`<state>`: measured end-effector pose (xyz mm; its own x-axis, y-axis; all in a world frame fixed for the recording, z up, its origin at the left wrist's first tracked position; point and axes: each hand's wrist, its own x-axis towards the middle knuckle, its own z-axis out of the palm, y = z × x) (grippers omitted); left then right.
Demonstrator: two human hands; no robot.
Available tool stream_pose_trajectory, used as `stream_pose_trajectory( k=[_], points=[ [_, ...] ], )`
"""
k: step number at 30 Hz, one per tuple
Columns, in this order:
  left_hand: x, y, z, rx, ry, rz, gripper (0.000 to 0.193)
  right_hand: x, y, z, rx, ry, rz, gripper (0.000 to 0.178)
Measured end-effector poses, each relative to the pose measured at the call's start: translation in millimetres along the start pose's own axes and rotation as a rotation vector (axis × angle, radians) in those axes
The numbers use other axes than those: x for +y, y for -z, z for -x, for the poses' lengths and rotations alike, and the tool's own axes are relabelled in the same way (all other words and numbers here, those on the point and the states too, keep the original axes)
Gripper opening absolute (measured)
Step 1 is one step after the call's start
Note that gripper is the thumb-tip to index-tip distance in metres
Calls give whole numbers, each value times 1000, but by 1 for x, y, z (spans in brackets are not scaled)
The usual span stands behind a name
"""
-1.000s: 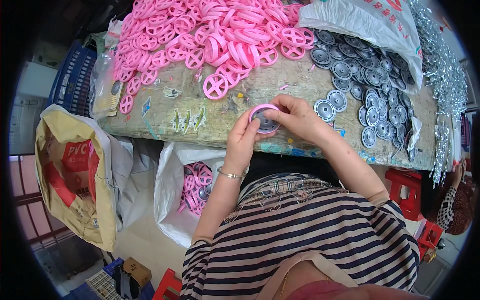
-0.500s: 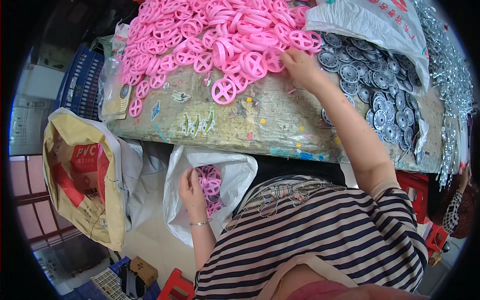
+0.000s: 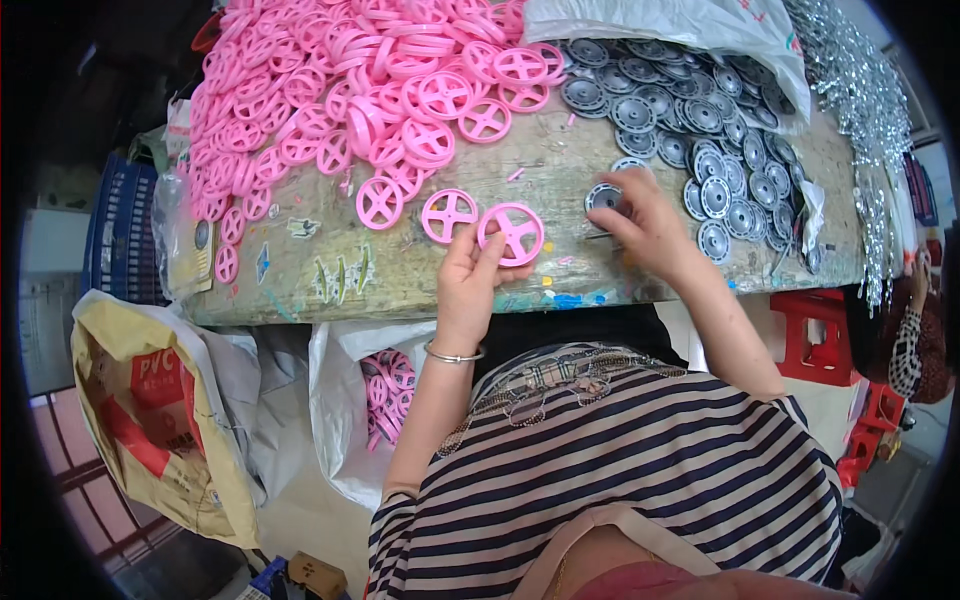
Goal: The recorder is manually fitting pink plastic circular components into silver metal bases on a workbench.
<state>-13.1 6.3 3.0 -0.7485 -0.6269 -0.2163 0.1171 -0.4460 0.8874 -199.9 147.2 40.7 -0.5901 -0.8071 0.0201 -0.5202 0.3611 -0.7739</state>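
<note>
My left hand (image 3: 468,285) grips a pink plastic wheel ring (image 3: 520,246) with a cross of spokes, just above the table's near edge. Another pink ring (image 3: 449,192) lies right beside it on the table. Further right, the bent thumb and fingers of my right hand (image 3: 655,228) close at the edge of a round grey plastic disc (image 3: 602,199). A large heap of pink rings (image 3: 330,80) fills the far left of the table. Many more grey discs (image 3: 715,150) are spread at the right, partly under a white plastic bag (image 3: 670,25).
Below the table edge a white sack (image 3: 335,430) holds pink wheels with grey in them (image 3: 388,385). A yellow-lined sack (image 3: 105,420) gapes at the left. Silver tinsel (image 3: 860,130) hangs at the right. A red stool (image 3: 810,335) and another person's arm (image 3: 910,325) are at the right.
My left hand has come up from the white sack to the table and now has a pink ring. My right hand has left the pink heap and moved to a grey disc. The view has shifted.
</note>
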Motion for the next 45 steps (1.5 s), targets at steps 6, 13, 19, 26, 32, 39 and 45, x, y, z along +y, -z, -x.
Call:
stream_pose_trajectory(
  k=[6,13,19,26,32,39,45],
  points=[
    [-2,-1,-1,25,6,11,19,39,7,-3,147,323,411,51],
    [4,5,1,-6,110,43,22,-29,-22,-6,54,304,-126,25],
    [2,10,-4,-3,79,259,32,-38,-58,3,29,657,182,44],
    [-2,10,-1,-14,23,223,30,-36,-55,-12,-56,542,120,37],
    [1,8,-1,-22,4,234,28,-48,-53,-12,-92,114,-253,34],
    [-3,5,0,-77,-61,172,25,-32,-64,-21,191,592,184,42],
    [-6,9,3,-114,-87,51,27,-43,-52,-21,-394,-163,-378,27]
  ],
)
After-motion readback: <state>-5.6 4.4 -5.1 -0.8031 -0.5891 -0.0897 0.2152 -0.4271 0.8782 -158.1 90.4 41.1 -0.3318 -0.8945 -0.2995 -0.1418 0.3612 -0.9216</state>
